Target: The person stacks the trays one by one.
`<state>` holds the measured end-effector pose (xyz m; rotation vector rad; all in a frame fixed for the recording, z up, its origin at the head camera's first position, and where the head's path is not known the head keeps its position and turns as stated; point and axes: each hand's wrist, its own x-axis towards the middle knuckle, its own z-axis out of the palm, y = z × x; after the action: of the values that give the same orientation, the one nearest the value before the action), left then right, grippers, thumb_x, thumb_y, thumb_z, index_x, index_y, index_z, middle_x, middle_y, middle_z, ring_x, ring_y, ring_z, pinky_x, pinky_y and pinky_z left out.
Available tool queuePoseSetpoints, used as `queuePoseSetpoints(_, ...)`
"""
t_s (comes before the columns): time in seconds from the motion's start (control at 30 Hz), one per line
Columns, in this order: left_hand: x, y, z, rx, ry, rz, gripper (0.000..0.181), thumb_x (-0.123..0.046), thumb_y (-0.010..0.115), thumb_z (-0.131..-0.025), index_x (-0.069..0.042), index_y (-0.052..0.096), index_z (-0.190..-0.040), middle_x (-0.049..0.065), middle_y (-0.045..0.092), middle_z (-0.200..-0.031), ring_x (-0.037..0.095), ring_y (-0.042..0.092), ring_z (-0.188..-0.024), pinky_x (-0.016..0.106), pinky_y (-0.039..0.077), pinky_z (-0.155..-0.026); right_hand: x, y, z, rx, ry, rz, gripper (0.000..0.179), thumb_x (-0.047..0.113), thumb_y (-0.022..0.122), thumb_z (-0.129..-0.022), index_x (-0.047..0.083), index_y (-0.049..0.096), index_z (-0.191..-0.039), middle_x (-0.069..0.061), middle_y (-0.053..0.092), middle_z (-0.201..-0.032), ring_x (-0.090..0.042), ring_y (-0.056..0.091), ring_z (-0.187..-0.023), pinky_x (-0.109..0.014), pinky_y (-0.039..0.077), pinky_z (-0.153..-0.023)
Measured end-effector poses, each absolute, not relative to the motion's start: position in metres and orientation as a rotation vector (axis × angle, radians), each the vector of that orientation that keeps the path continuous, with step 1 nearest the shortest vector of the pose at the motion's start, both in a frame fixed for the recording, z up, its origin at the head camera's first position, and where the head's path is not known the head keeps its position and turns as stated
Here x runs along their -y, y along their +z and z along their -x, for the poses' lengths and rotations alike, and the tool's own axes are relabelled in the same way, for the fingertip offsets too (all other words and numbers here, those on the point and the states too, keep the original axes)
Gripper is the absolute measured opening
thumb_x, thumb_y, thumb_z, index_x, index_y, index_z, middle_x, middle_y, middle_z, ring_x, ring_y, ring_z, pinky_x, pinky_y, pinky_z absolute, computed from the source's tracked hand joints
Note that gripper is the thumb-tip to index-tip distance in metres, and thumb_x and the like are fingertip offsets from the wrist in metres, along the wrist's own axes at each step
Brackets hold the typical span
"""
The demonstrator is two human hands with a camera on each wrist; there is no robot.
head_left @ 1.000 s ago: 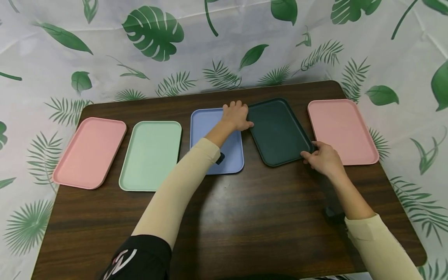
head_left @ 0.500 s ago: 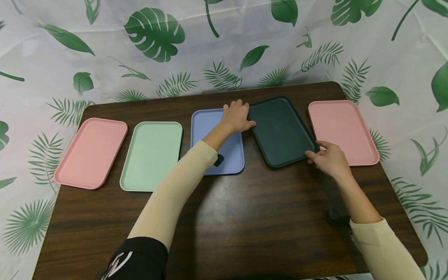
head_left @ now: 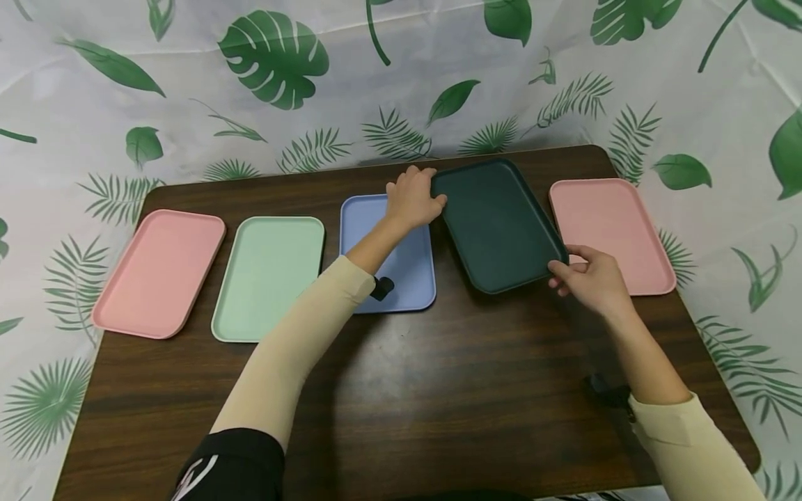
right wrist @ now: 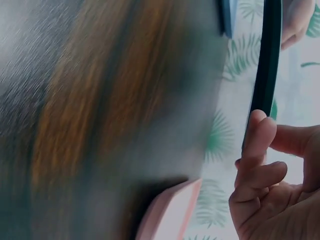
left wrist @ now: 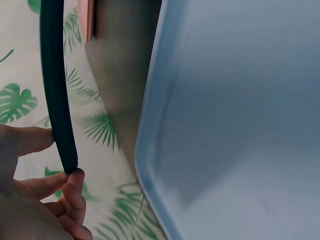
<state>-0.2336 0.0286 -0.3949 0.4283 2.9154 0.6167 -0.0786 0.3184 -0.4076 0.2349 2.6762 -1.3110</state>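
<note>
A dark green rectangular tray (head_left: pixel 501 226) is held off the table, slanted, between both hands. At its far left corner my left hand (head_left: pixel 411 198) pinches the rim; in the left wrist view the thumb lies on one side of the tray's edge (left wrist: pixel 56 85) and fingertips on the other. My right hand (head_left: pixel 589 280) pinches the near right corner, thumb on top and fingers curled under, as the right wrist view shows. Beneath my left forearm lies a blue tray (head_left: pixel 407 278), partly hidden by the arm. A pink tray (head_left: pixel 610 236) lies beside my right hand.
Left of the blue tray, a light green tray (head_left: pixel 269 278) and another pink tray (head_left: pixel 159 275) lie flat in the row. All rest on a dark wood-grain table (head_left: pixel 451 390). A leaf-patterned cloth (head_left: pixel 376 90) hangs behind its far edge.
The dark green tray has risen off the table, both hands going up with it. It first shifted slightly right, then its far edge moved back and left. The other trays stay put.
</note>
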Motion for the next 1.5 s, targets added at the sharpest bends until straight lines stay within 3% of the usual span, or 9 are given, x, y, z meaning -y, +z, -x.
queuePoseSetpoints(0.2, -0.007, -0.383, 0.235, -2.904, 0.693, -0.404, 0.054, -0.036, 0.06, -0.096, -0.016, 0.049, -0.146, 0.007, 0.056, -0.127, 0.024, 0.054, -0.108, 0.043, 0.037, -0.084, -0.306, -0.403, 0.08, -2.637, -1.375, -0.213, 0.06, 0.025, 0.056, -0.1, -0.012, 0.036, -0.144, -0.007, 0.072, -0.071, -0.013, 0.066, -0.054, -0.012, 0.045, -0.066)
queuePoseSetpoints(0.43, 0.021, -0.385, 0.239, -2.944, 0.911, -0.324, 0.037, -0.027, 0.059, -0.098, -0.017, 0.063, -0.133, 0.001, 0.066, -0.112, 0.017, 0.059, -0.102, 0.045, 0.036, -0.087, -0.281, -0.399, 0.083, -2.5, -1.475, -0.16, 0.052, 0.02, 0.05, -0.103, -0.011, 0.035, -0.142, -0.008, 0.071, -0.072, -0.016, 0.061, -0.051, -0.02, 0.047, -0.065)
queuePoseSetpoints(0.63, 0.045, -0.387, 0.244, -2.966, 0.968, -0.223, 0.027, -0.022, 0.057, -0.098, -0.018, 0.071, -0.12, -0.001, 0.071, -0.106, 0.018, 0.062, -0.096, 0.048, 0.034, -0.092, -0.262, -0.4, 0.086, -2.418, -1.515, -0.131, 0.048, 0.017, 0.05, -0.102, -0.01, 0.036, -0.139, -0.011, 0.071, -0.073, -0.016, 0.058, -0.049, -0.025, 0.049, -0.063)
queuePoseSetpoints(0.93, 0.077, -0.392, 0.247, -2.978, 0.941, -0.149, 0.023, -0.025, 0.057, -0.098, -0.016, 0.077, -0.106, 0.001, 0.073, -0.104, 0.023, 0.061, -0.101, 0.052, 0.032, -0.097, -0.236, -0.402, 0.089, -2.295, -1.532, -0.123, 0.046, 0.017, 0.051, -0.102, -0.007, 0.037, -0.138, -0.011, 0.071, -0.074, -0.018, 0.058, -0.05, -0.028, 0.049, -0.066)
queuePoseSetpoints(1.33, 0.106, -0.404, 0.254, -2.961, 0.867, -0.072, 0.025, -0.027, 0.057, -0.098, -0.014, 0.077, -0.106, 0.004, 0.072, -0.109, 0.026, 0.061, -0.105, 0.054, 0.032, -0.099, -0.191, -0.417, 0.083, -2.268, -1.493, -0.017, 0.034, 0.016, 0.055, -0.101, -0.005, 0.047, -0.126, -0.011, 0.071, -0.076, -0.021, 0.059, -0.05, -0.036, 0.051, -0.057)
queuePoseSetpoints(1.5, 0.11, -0.408, 0.255, -2.958, 0.852, -0.072, 0.025, -0.027, 0.058, -0.098, -0.013, 0.077, -0.105, 0.006, 0.072, -0.109, 0.028, 0.061, -0.105, 0.055, 0.032, -0.099, -0.178, -0.425, 0.08, -2.261, -1.456, -0.009, 0.032, 0.019, 0.056, -0.1, -0.003, 0.049, -0.124, -0.009, 0.071, -0.076, -0.023, 0.061, -0.051, -0.035, 0.049, -0.054)
